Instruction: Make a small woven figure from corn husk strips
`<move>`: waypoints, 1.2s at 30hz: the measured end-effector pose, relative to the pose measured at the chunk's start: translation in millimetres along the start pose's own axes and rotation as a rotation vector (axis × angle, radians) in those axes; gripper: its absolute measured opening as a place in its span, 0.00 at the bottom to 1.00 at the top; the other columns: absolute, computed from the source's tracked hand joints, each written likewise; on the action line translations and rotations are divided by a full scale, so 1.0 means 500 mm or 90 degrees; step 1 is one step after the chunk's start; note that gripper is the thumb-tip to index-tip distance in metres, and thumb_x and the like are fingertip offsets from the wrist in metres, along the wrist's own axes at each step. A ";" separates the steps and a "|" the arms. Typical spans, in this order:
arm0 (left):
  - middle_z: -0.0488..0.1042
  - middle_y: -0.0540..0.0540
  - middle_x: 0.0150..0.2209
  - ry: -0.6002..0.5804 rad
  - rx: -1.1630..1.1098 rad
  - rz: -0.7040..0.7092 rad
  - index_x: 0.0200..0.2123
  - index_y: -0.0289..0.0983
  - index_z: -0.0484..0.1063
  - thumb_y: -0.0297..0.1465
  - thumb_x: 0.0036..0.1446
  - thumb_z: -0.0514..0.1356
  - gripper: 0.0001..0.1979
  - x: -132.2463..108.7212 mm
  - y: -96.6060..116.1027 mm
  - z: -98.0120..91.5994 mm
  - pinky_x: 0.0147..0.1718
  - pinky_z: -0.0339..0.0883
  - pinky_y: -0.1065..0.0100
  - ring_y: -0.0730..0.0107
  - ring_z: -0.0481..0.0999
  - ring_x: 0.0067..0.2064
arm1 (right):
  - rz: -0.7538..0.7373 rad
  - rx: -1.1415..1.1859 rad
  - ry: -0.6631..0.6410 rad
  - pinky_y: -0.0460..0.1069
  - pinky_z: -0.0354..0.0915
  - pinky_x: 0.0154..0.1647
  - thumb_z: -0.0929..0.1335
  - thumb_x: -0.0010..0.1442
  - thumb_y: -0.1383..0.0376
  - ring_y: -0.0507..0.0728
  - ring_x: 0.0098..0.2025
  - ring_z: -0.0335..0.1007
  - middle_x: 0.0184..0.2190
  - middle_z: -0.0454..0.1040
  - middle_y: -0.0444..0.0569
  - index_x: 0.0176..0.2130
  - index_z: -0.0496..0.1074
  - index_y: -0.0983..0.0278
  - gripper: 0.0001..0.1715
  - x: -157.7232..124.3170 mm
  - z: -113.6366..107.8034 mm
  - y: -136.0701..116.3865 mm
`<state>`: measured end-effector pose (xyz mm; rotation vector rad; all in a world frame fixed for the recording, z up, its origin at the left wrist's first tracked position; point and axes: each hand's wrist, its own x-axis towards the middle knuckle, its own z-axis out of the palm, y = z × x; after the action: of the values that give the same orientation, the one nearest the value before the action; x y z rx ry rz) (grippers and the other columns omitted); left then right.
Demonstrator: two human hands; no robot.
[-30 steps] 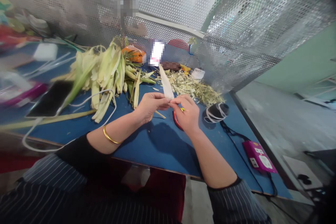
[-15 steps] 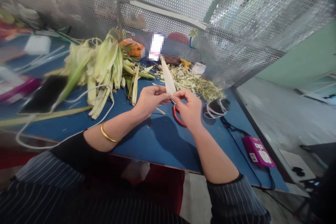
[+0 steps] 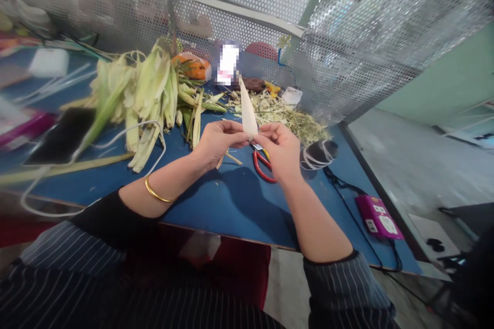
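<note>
A pale, pointed corn husk [image 3: 249, 113] stands upright between my two hands, its tip pointing away from me. My left hand [image 3: 221, 144] pinches its lower left edge between thumb and fingers. On the other side, my right hand [image 3: 281, 151] grips the bottom right edge with its fingertips. Red-handled scissors [image 3: 261, 168] lie on the blue table [image 3: 231, 205] just under my right hand, partly covered by it. A thin strip of husk [image 3: 233, 158] rests beneath my left hand.
Green corn husks [image 3: 148, 95] are heaped at the left, beside a dark tablet [image 3: 59, 136] with a white cable. Husk scraps [image 3: 293, 118] pile up behind my hands. To the right are a black spool [image 3: 319, 154] wound with white cord and a purple power box [image 3: 378, 217].
The fingers of my right hand have spread a little along the husk's edge, and the husk stands slightly more upright. More of the scissors shows. The view has shifted slightly.
</note>
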<state>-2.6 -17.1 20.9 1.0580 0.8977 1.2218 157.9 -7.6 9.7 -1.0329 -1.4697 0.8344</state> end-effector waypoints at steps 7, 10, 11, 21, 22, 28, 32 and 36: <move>0.74 0.48 0.25 0.013 0.026 -0.034 0.27 0.33 0.76 0.27 0.43 0.67 0.05 -0.002 0.011 -0.001 0.28 0.64 0.70 0.77 0.70 0.25 | -0.050 -0.051 -0.019 0.49 0.69 0.30 0.70 0.54 0.66 0.51 0.25 0.72 0.26 0.72 0.40 0.37 0.65 0.61 0.10 -0.010 0.006 -0.016; 0.74 0.48 0.24 0.006 -0.025 -0.088 0.26 0.34 0.75 0.25 0.44 0.66 0.03 0.001 0.016 -0.005 0.28 0.64 0.70 0.78 0.69 0.24 | -0.189 -0.179 -0.054 0.51 0.70 0.37 0.67 0.59 0.67 0.53 0.32 0.73 0.33 0.74 0.43 0.42 0.68 0.58 0.09 -0.015 0.002 -0.022; 0.73 0.49 0.24 0.007 -0.037 -0.102 0.25 0.34 0.74 0.25 0.44 0.66 0.03 0.002 0.017 -0.006 0.28 0.65 0.70 0.78 0.68 0.23 | -0.242 -0.228 -0.061 0.52 0.70 0.39 0.66 0.60 0.66 0.54 0.35 0.73 0.35 0.74 0.44 0.42 0.69 0.57 0.08 -0.015 -0.001 -0.023; 0.71 0.50 0.23 -0.007 -0.074 -0.158 0.22 0.33 0.71 0.23 0.44 0.64 0.04 0.003 0.018 -0.009 0.29 0.69 0.71 0.79 0.69 0.23 | -0.405 -0.381 -0.060 0.54 0.67 0.45 0.66 0.62 0.64 0.57 0.43 0.69 0.40 0.72 0.48 0.45 0.73 0.53 0.12 -0.016 -0.014 -0.020; 0.70 0.50 0.22 -0.008 -0.074 -0.161 0.21 0.33 0.70 0.22 0.43 0.64 0.05 0.003 0.019 -0.008 0.29 0.69 0.71 0.79 0.68 0.23 | -0.407 -0.386 -0.061 0.54 0.67 0.44 0.66 0.62 0.64 0.57 0.43 0.69 0.40 0.71 0.48 0.44 0.74 0.52 0.11 -0.017 -0.014 -0.020; 0.71 0.49 0.22 0.013 -0.113 -0.213 0.23 0.32 0.73 0.20 0.45 0.61 0.04 -0.001 0.034 -0.001 0.28 0.69 0.72 0.80 0.67 0.23 | -0.406 -0.350 -0.027 0.54 0.67 0.42 0.67 0.61 0.65 0.56 0.40 0.68 0.38 0.70 0.47 0.38 0.74 0.53 0.07 -0.016 -0.010 -0.021; 0.70 0.49 0.21 0.017 -0.147 -0.255 0.21 0.31 0.73 0.20 0.47 0.60 0.05 0.002 0.034 0.000 0.28 0.69 0.72 0.79 0.67 0.23 | -0.400 -0.319 -0.002 0.55 0.67 0.43 0.67 0.61 0.65 0.56 0.40 0.69 0.37 0.70 0.47 0.36 0.74 0.55 0.05 -0.017 -0.003 -0.018; 0.71 0.49 0.22 -0.010 -0.136 -0.252 0.21 0.31 0.73 0.21 0.46 0.61 0.04 0.003 0.024 -0.004 0.29 0.70 0.72 0.79 0.68 0.24 | -0.368 -0.309 0.009 0.56 0.67 0.44 0.67 0.61 0.66 0.56 0.40 0.69 0.36 0.71 0.47 0.34 0.73 0.57 0.05 -0.018 0.001 -0.016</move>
<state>-7.5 -15.2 32.0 0.6784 0.8916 0.9510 156.4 -18.8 13.4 -0.8731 -1.8777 0.0544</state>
